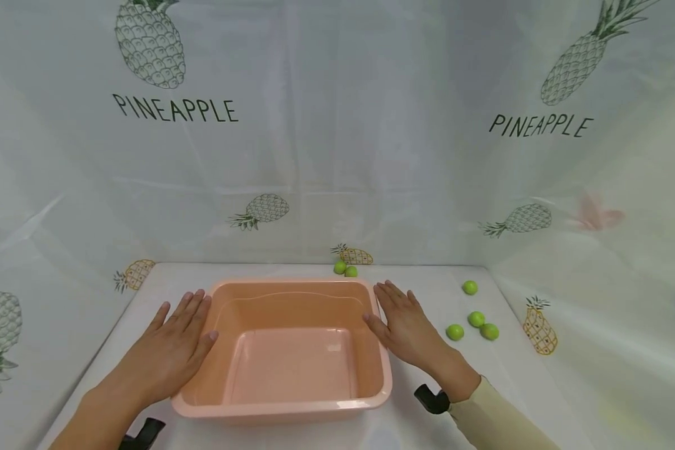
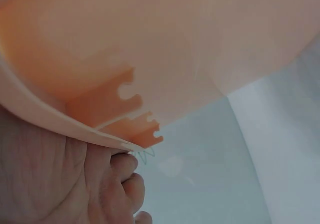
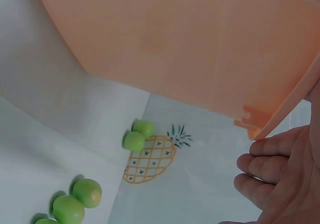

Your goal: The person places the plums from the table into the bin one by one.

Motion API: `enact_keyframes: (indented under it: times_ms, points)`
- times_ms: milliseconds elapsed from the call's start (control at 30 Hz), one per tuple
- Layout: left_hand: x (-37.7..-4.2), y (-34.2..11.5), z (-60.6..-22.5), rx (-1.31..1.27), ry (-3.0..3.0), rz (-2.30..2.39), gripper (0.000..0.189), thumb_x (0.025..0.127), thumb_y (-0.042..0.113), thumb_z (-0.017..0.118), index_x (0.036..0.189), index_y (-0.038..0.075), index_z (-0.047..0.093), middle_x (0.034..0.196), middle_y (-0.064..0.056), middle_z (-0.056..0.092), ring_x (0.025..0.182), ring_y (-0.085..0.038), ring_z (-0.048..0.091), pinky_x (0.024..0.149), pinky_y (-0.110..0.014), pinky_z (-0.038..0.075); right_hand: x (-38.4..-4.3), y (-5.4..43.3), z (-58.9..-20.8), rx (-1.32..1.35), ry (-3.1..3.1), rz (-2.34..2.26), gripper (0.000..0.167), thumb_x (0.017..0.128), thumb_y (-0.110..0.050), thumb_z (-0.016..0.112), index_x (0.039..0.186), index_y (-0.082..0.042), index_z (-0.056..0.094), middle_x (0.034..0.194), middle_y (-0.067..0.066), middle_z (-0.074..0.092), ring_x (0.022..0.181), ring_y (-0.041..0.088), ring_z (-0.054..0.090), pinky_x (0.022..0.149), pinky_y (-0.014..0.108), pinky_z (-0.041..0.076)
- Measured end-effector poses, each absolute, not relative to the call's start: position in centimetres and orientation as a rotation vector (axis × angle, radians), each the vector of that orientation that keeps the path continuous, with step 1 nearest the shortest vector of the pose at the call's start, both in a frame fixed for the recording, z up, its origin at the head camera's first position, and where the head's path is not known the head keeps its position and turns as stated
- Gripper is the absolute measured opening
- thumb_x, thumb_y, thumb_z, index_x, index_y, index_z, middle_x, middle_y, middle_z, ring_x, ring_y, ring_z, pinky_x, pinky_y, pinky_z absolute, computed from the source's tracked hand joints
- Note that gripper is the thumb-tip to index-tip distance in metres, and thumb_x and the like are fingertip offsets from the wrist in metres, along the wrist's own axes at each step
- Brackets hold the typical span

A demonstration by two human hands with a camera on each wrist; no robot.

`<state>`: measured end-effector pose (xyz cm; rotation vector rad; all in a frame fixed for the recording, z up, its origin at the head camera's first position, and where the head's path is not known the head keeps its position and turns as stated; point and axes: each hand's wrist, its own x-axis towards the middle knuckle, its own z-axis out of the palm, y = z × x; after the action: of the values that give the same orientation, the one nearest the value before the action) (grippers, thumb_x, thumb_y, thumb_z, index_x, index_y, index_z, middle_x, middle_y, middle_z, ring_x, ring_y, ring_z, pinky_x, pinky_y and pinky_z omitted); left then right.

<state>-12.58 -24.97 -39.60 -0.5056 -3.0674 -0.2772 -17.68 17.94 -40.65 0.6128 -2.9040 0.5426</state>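
Observation:
A peach-coloured rectangular plastic basin (image 1: 281,410) with nothing inside stands between my two hands in the head view. My left hand (image 1: 174,350) lies along its left rim, fingers straight and thumb over the edge. Along the right rim rests my right hand (image 1: 407,328), its fingers also extended and its thumb reaching over the inside. The left wrist view shows the basin's outer wall (image 2: 200,44), with the left palm (image 2: 55,184) under the rim. In the right wrist view the right fingers (image 3: 270,159) are right at the rim's underside.
Several round green fruits (image 1: 455,332) lie on the white table (image 1: 416,400) to the right of the basin. Two more green fruits (image 1: 351,271) sit behind it at the back edge. A pineapple-print sheet (image 1: 337,137) hangs behind and around the table.

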Motion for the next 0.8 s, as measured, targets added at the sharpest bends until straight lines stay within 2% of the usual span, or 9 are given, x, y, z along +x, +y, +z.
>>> enact_keyframes:
  times_ms: [100, 267, 500, 633, 800]
  points:
    - [-12.7, -24.8, -39.7, -0.516, -3.051, -0.290, 0.073, 0.115, 0.045, 0.036, 0.164, -0.008, 0.024, 0.172, -0.028, 0.020, 0.159, -0.049, 0.020, 0.132, -0.061, -0.001, -18.1, 18.5, -40.8, 0.643, -2.874, 0.542, 0.066, 0.109, -0.045, 0.057, 0.152, 0.005, 0.050, 0.158, 0.025, 0.050, 0.152, 0.043, 0.041, 0.121, 0.074, 0.029]
    - [-12.7, -24.5, -39.8, -0.521, -3.045, -0.319, 0.073, 0.115, 0.044, 0.037, 0.164, -0.008, 0.024, 0.172, -0.028, 0.020, 0.158, -0.050, 0.021, 0.132, -0.062, 0.003, -21.1, 20.0, -41.2, 0.636, -2.788, 0.549, 0.054, 0.111, -0.039, 0.055, 0.143, 0.004, 0.061, 0.145, 0.023, 0.061, 0.138, 0.043, 0.055, 0.112, 0.068, 0.044]
    - [-12.7, -24.6, -40.0, -0.510, -3.035, -0.316, 0.073, 0.114, 0.044, 0.039, 0.163, -0.009, 0.025, 0.171, -0.029, 0.022, 0.158, -0.050, 0.023, 0.131, -0.063, 0.008, -28.6, 21.1, -42.0, 0.617, -2.720, 0.297, 0.044, 0.103, -0.032, 0.071, 0.130, 0.002, 0.067, 0.128, 0.022, 0.068, 0.119, 0.043, 0.063, 0.097, 0.059, 0.056]
    - [-12.7, -24.6, -40.0, -0.505, -3.032, -0.322, 0.073, 0.114, 0.044, 0.040, 0.163, -0.009, 0.025, 0.171, -0.029, 0.023, 0.158, -0.050, 0.024, 0.131, -0.064, 0.010, -31.9, 20.5, -43.1, 0.701, -2.697, 0.074, 0.044, 0.098, -0.029, 0.078, 0.129, 0.000, 0.067, 0.123, 0.017, 0.069, 0.117, 0.038, 0.064, 0.095, 0.056, 0.058]
    - [-12.5, -24.7, -40.2, -0.511, -3.034, -0.342, 0.073, 0.114, 0.043, 0.041, 0.162, -0.010, 0.026, 0.170, -0.030, 0.024, 0.157, -0.050, 0.025, 0.132, -0.062, 0.009, -34.2, 19.4, -45.1, 0.777, -2.749, -0.129, 0.047, 0.099, -0.032, 0.077, 0.133, -0.004, 0.064, 0.127, 0.011, 0.065, 0.121, 0.032, 0.058, 0.104, 0.052, 0.052]
